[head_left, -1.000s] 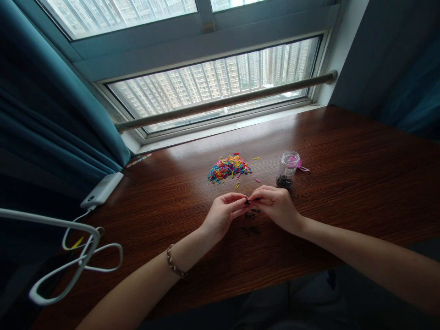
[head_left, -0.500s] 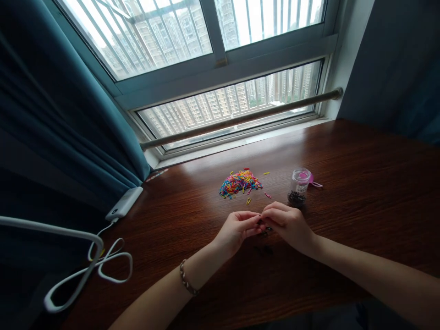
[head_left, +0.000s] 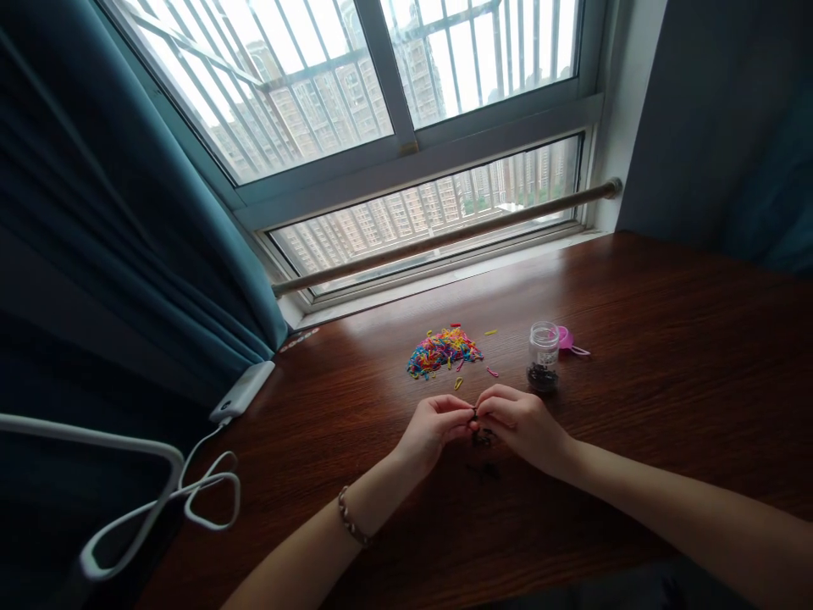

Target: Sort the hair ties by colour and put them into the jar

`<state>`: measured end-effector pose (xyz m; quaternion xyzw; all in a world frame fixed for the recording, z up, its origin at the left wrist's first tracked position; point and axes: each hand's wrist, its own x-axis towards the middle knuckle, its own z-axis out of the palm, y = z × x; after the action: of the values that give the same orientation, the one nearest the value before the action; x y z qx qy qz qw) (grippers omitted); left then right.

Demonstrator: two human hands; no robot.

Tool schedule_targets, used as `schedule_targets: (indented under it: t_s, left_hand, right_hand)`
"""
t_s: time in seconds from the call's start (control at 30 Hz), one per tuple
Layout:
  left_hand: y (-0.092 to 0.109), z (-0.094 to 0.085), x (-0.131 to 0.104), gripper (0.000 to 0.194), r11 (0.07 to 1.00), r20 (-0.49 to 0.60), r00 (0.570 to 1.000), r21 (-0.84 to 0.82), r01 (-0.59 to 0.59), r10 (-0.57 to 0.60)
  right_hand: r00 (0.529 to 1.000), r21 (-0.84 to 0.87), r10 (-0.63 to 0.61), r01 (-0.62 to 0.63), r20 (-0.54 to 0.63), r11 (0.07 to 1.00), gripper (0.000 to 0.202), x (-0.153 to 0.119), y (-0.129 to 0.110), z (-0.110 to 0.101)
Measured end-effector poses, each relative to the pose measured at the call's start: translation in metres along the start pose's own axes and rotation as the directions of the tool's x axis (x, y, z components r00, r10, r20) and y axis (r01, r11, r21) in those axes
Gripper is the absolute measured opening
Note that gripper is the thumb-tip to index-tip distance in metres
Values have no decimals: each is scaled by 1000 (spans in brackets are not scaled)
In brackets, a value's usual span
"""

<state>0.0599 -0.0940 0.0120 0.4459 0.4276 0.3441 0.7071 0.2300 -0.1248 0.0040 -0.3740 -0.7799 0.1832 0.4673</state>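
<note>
Over the table, my left hand (head_left: 427, 432) and my right hand (head_left: 524, 426) meet fingertip to fingertip. Both are closed in a pinch on a small dark piece that looks like a black rubber band (head_left: 473, 414); the fingers partly hide it. Small black bands (head_left: 483, 438) show just below the fingertips, and I cannot tell whether they hang or lie on the table. Beyond my hands is a heap of small coloured rubber bands (head_left: 441, 352), with a few loose ones around it. A clear jar (head_left: 544, 343), lidless and upright, holds black bands at its bottom, past my right hand.
A pink lid (head_left: 565, 338) with a strap lies beside the jar. On the left of the wooden table (head_left: 666, 381) are a white power bank (head_left: 247, 391) and its white cable (head_left: 212, 483). A curved white tube (head_left: 127, 436) crosses the left side. Behind are a curtain (head_left: 158, 220) and a barred window.
The view has tilted up slightly, so the table things sit lower. My hands remain together in a pinch, and more of the black bands beneath the fingertips now shows.
</note>
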Motion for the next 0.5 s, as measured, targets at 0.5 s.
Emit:
schedule_targets:
  t_s: [0.5]
  left_hand:
    - [22, -16, 15, 20, 936, -114, 949, 237, -262, 295]
  right_hand:
    - [994, -220, -106, 102, -7, 970, 22, -8, -49, -81]
